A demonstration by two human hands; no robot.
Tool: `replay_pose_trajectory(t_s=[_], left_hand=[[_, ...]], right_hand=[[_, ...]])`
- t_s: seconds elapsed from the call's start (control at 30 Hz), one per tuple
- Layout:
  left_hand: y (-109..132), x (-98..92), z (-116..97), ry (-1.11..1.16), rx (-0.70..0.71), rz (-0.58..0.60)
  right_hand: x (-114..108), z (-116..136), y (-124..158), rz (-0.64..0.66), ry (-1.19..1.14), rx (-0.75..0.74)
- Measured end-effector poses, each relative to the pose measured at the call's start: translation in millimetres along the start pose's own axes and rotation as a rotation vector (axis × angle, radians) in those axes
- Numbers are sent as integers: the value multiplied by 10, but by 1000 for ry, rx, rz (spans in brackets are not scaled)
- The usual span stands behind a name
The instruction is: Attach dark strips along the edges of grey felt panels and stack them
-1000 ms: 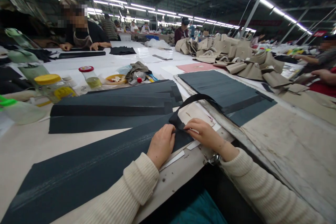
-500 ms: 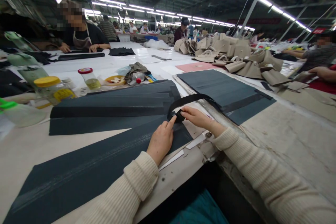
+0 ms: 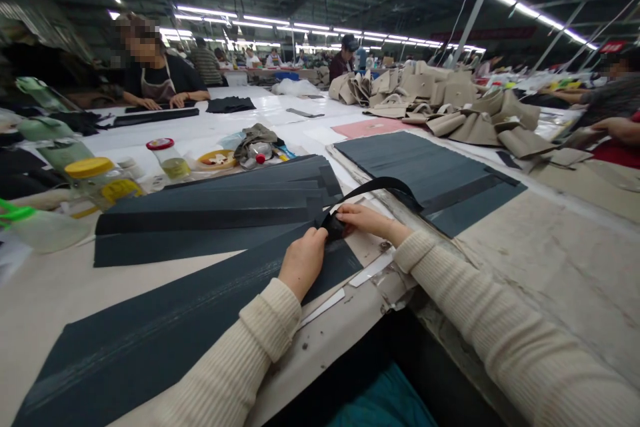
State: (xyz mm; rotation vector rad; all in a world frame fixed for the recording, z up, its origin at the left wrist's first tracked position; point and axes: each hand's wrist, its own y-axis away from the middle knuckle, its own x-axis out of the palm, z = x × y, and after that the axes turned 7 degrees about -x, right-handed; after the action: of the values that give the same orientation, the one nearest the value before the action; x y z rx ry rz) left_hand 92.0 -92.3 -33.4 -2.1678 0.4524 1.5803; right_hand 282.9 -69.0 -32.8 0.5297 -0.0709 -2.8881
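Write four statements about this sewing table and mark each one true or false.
1. The left hand and right hand both pinch the narrow black strap. True.
2. The pinched strap end sits over one end of the long dark grey fabric panel. True.
3. The clear plastic jar with a yellow lid stands right of the hands. False: it stands far to their left.
4. The heap of beige fabric pieces lies beside the left hand. False: it lies far off, beyond the right hand.
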Motion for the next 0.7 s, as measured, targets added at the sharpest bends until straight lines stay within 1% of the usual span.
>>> replay_pose_trajectory(t_s=[0.17, 0.33, 0.43, 0.57, 0.63, 0.7], left_hand=[[58, 18, 37, -41, 86, -15], [76, 22, 32, -16, 119, -30], [81, 22, 16, -17, 130, -14], [80, 46, 15, -11, 139, -8], [75, 66, 20, -5, 145, -11], [67, 85, 24, -5, 151, -19]], right_hand=[[-12, -60, -88, -88, 15, 26], [-26, -48, -35, -121, -11, -52], [-47, -35, 64, -91, -39, -113], [-62, -60, 225, 23, -43, -252], [-59, -86, 296, 61, 47, -323], [-47, -109, 351, 46, 189, -406]])
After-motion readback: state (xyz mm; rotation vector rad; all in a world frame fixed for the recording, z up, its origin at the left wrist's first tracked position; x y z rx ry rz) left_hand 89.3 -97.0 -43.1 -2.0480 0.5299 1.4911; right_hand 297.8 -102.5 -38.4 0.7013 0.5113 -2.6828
